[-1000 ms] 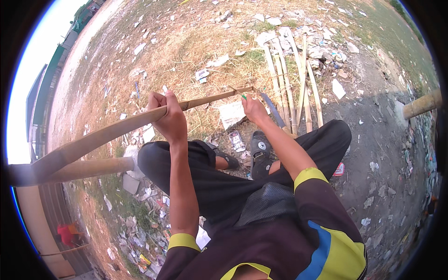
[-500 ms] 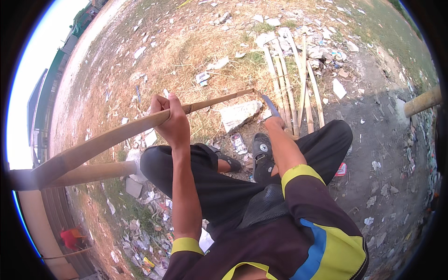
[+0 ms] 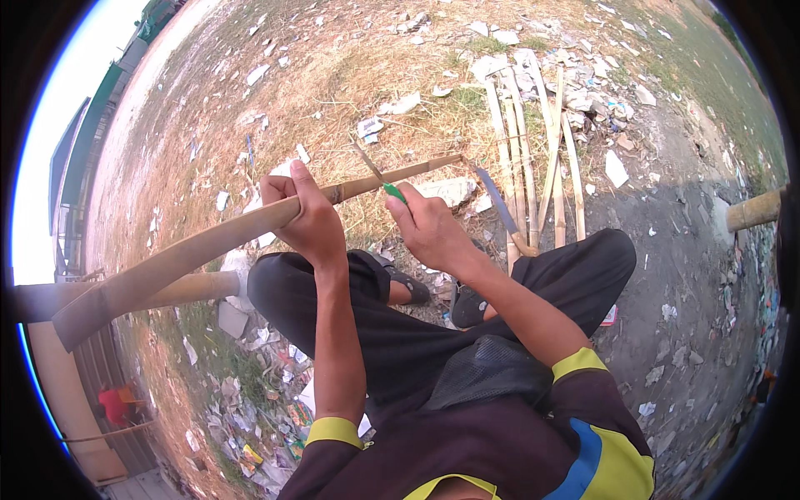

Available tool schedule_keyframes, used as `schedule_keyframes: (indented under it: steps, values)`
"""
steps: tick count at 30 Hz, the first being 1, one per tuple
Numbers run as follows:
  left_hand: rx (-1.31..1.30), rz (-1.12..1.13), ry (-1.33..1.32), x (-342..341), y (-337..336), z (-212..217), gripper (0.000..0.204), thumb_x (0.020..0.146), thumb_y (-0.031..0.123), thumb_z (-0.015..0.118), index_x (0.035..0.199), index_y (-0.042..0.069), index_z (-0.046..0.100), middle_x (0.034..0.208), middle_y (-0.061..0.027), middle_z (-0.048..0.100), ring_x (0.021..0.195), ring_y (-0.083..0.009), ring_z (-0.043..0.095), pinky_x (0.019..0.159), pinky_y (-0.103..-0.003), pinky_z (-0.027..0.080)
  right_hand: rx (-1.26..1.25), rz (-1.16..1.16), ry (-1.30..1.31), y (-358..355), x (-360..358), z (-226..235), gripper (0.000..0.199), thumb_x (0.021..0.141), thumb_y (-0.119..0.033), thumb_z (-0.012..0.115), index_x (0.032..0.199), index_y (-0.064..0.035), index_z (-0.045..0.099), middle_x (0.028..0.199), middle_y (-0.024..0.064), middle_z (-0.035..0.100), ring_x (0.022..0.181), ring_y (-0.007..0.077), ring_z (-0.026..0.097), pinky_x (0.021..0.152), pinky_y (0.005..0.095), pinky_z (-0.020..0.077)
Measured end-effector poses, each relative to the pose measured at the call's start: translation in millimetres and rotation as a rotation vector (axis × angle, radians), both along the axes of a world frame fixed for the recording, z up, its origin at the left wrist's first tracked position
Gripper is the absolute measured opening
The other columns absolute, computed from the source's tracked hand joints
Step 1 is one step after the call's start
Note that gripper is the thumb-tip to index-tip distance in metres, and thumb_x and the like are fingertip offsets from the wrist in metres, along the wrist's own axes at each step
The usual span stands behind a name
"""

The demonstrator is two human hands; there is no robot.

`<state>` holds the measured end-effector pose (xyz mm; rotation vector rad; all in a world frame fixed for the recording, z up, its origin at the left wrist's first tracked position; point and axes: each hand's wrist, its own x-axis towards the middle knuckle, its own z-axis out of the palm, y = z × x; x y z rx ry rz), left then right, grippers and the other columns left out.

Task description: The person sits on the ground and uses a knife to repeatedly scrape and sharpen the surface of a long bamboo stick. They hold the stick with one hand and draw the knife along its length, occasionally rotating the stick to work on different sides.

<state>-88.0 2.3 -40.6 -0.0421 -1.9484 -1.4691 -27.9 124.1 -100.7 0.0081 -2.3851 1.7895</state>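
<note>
No word, number or sign can be read here with certainty. The pale packet [image 3: 369,127] on the dry grass [image 3: 321,87] carries some darker marks, but they are too small for reading. The yellow wrapper [image 3: 252,455] at the lower left shows coloured patches, which are also too blurred to make out.

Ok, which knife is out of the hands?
The tan-handled knife, lying beside the bamboo strips. The green-handled knife is gripped in the right hand.
</note>
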Motion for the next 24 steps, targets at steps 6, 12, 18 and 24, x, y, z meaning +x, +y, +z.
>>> schedule_keyframes:
  steps: [6, 12, 18, 24]
  values:
    - [-0.082, 0.021, 0.026, 3.2, -1.3, -4.1, 0.036, 0.094, 0.01, 0.059, 0.068, 0.007, 0.034, 0.062, 0.0048, 0.03, 0.056, -0.006, 0.027, 0.049, -0.026, 0.025, 0.173, -0.009, -0.013, -29.2, 6.2, 13.1, 0.024, 0.099, -0.024, 0.044, 0.105, -0.0005, 0.044, 0.059, 0.0284, 0.057, 0.06, 0.0487, 0.06, 0.054, 0.0563, 0.0485]
    - [-0.101, -0.054, 0.023, 0.3, -22.0, -17.3, 0.036, 0.094, 0.01, 0.059, 0.069, 0.008, 0.034, 0.064, 0.0059, 0.027, 0.058, -0.0054, 0.026, 0.051, -0.024, 0.024, 0.405, -0.045, -0.062, -23.9, 7.3, -9.8, 0.024, 0.099, -0.024, 0.043, 0.103, 0.0004, 0.044, 0.059, 0.0268, 0.059, 0.059, 0.0475, 0.061, 0.055, 0.0552, 0.0499]
    - [-0.152, -0.087, 0.027, 5.4, -24.8, -18.5, 0.037, 0.095, 0.011, 0.06, 0.068, 0.009, 0.035, 0.064, 0.0064, 0.027, 0.059, -0.0051, 0.026, 0.051, -0.024, 0.024, 0.39, 0.001, 0.006, -33.2, 9.7, 10.9, 0.024, 0.099, -0.025, 0.044, 0.1, -0.0013, 0.043, 0.061, 0.0265, 0.059, 0.059, 0.0457, 0.062, 0.055, 0.0542, 0.0507]
    - [-0.153, -0.091, 0.015, 5.9, -26.1, -18.4, 0.036, 0.095, 0.011, 0.06, 0.068, 0.008, 0.035, 0.065, 0.0066, 0.027, 0.059, -0.0047, 0.026, 0.052, -0.024, 0.024, 0.611, -0.157, -0.041, -5.7, -6.9, -52.1, 0.025, 0.099, -0.028, 0.043, 0.101, -0.0031, 0.046, 0.06, 0.0222, 0.061, 0.06, 0.0422, 0.064, 0.051, 0.0482, 0.0531]
